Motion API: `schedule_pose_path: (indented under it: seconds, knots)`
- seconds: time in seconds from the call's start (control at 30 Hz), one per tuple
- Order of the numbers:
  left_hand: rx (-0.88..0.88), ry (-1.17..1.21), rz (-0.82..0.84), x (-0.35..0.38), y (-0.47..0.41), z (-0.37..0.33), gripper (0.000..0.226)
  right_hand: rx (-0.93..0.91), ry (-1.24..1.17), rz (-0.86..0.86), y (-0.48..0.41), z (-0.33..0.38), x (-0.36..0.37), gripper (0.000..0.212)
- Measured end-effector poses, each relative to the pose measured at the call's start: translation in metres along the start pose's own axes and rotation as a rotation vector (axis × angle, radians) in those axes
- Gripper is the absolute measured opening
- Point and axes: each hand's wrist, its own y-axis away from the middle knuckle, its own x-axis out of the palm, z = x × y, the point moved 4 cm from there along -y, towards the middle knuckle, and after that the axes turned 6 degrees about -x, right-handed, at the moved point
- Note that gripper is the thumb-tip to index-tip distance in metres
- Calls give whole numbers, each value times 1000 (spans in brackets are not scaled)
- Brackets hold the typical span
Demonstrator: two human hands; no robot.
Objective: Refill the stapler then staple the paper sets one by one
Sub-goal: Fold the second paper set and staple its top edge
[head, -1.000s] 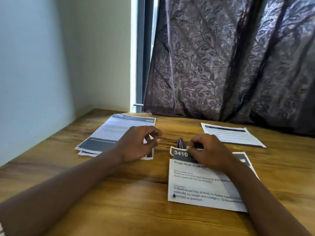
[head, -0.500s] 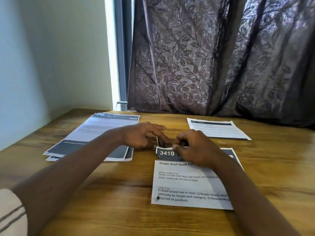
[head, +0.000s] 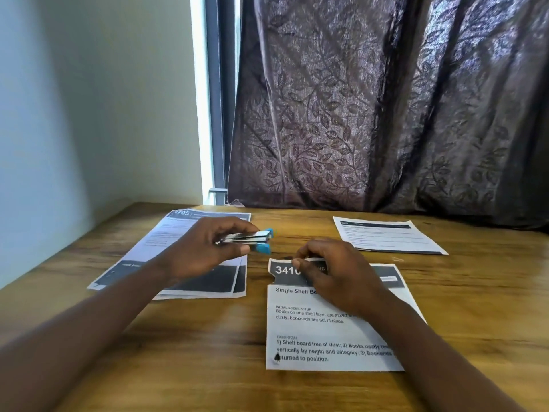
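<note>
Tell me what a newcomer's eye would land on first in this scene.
The small blue-tipped metal stapler draws the eye first, gripped in the left hand near a paper stack at the left of the wooden table. Just right of it, the right hand pinches the top edge of the paper set headed 3410, lying at centre. Behind, a dark leaf-patterned curtain fills the upper right.

Wooden table spread across lower view, grain marked with dark streaks. Pale wall lit softly at left, corner formed behind table. Dark window frame set upright beside corner; narrow strip of daylight shown just left of it. Purple-brown leaf-patterned curtain hung in folds down to table's far edge, window mostly covered.
</note>
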Motion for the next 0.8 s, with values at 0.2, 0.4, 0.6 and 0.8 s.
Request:
schedule_pose_path:
  seconds: [0.2,0.4,0.6,0.8]
  knots:
    - [-49,119,141,-10,14,-7,38,-123,133,-39,-1,25,3,14]
    - [-47,179,174,-11,19,-19,40,-206,262,-34,2,40,4,21]
    - [-35,349,122,-21,16,-27,55,-257,331,-66,3,49,5,18]
    - [-98,371,64,-23,17,-27,40,-267,294,-64,3,50,8,21]
